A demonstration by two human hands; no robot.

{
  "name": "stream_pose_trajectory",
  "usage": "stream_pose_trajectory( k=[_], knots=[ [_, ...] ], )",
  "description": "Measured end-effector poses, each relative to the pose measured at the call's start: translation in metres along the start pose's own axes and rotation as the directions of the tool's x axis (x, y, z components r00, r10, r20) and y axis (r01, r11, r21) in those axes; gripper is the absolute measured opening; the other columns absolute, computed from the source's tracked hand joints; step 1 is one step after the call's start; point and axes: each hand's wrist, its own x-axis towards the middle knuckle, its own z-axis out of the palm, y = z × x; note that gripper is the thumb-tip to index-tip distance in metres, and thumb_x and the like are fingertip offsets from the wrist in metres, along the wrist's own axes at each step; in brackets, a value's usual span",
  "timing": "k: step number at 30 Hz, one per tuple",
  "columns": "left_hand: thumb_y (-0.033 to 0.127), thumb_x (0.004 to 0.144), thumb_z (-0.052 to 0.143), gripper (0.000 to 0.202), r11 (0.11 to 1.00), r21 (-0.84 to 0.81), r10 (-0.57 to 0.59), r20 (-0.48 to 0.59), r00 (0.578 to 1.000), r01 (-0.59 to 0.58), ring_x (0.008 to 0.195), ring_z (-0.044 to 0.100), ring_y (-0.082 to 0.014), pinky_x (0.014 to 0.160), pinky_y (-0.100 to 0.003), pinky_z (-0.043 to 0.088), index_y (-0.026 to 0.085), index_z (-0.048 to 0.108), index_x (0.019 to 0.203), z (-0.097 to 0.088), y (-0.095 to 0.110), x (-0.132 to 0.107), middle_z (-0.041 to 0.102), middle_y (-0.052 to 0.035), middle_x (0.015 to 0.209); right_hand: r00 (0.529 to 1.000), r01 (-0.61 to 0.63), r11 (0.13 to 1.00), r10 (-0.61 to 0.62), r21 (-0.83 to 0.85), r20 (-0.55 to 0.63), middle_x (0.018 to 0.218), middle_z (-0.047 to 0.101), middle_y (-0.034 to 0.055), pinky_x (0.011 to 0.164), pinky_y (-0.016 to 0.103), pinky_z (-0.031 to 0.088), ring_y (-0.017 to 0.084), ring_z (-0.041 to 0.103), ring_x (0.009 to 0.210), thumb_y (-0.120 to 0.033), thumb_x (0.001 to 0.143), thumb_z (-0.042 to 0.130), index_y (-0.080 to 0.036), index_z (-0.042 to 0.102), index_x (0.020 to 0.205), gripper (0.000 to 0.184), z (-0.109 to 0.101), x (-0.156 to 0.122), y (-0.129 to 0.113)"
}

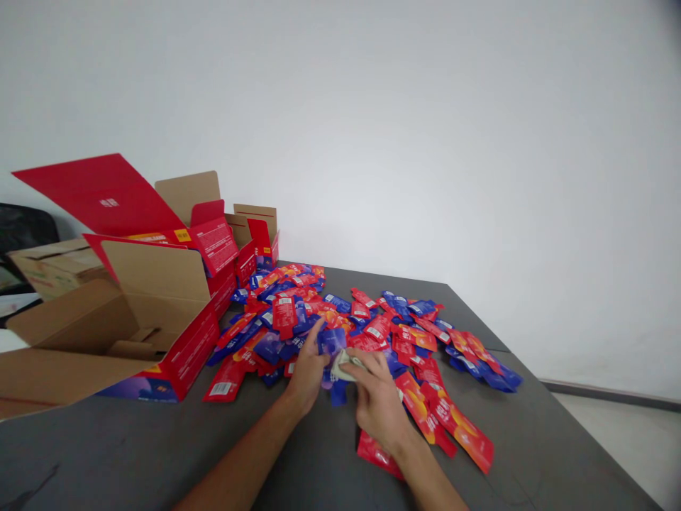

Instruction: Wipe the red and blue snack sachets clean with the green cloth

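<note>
My left hand [308, 372] grips a blue-purple packet [332, 342] by its left side, over the near edge of the pile. In my right hand [377, 397] is a crumpled whitish cloth [345, 363], pinched between the fingers and resting against the packet's lower part. The right hand's fingers cover some of the cloth. Around both hands lie many loose red packets [284, 314] and blue packets. One red packet [377, 454] sticks out from under my right wrist.
An open red carton [191, 348] with raised flaps stands on the left. Behind it are more open red boxes [218, 245] and a brown cardboard box [64, 262]. Packets spread over the dark table [532, 440], which meets a white wall [372, 142].
</note>
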Motion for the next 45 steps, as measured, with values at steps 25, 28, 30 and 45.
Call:
stream_pose_trajectory(
  k=[25,28,30,45],
  knots=[
    [0.028,0.074,0.079,0.051,0.998,-0.056,-0.013,0.008,1.000,0.013,0.091,0.067,-0.0195,0.084,-0.031,0.049,0.018,0.066,0.123,0.007,-0.009,-0.006,0.072,-0.0076,0.099,0.973,-0.061,0.995,0.076,0.074,-0.219,0.136,0.055,0.0095,0.105,0.046,0.045,0.023,0.051,0.127,-0.013,0.095,0.046,-0.029,0.060,0.129,0.040,0.012,0.000,0.005],
    [0.031,0.080,0.073,0.036,0.978,-0.201,-0.061,0.008,0.998,0.061,0.103,0.066,-0.0205,0.092,-0.030,0.048,0.017,0.071,0.113,0.014,-0.004,-0.008,0.072,-0.0078,0.109,0.977,-0.041,0.999,0.044,0.018,-0.207,0.136,0.054,0.0088,0.104,0.048,0.045,0.023,0.051,0.125,-0.010,0.094,0.045,-0.031,0.061,0.130,0.044,0.014,0.000,0.001],
    [0.033,0.084,0.070,0.033,0.935,-0.325,-0.132,0.045,0.990,0.140,0.104,0.066,-0.0202,0.092,-0.029,0.049,0.019,0.070,0.114,0.020,0.001,-0.010,0.072,-0.0060,0.111,0.987,-0.012,0.999,0.007,-0.032,-0.160,0.137,0.054,0.0080,0.101,0.049,0.047,0.024,0.051,0.123,-0.007,0.093,0.045,-0.033,0.060,0.131,0.048,0.014,0.000,-0.003],
    [0.041,0.091,0.059,0.038,0.918,-0.224,-0.276,0.232,0.933,0.327,0.114,0.063,-0.0252,0.097,-0.035,0.049,0.017,0.069,0.120,0.030,0.002,-0.026,0.070,-0.0101,0.120,0.972,-0.143,0.953,0.084,-0.269,-0.220,0.145,0.046,0.0075,0.098,0.054,0.048,0.029,0.044,0.119,-0.003,0.088,0.043,-0.030,0.060,0.133,0.056,-0.004,-0.001,0.017]
  ],
)
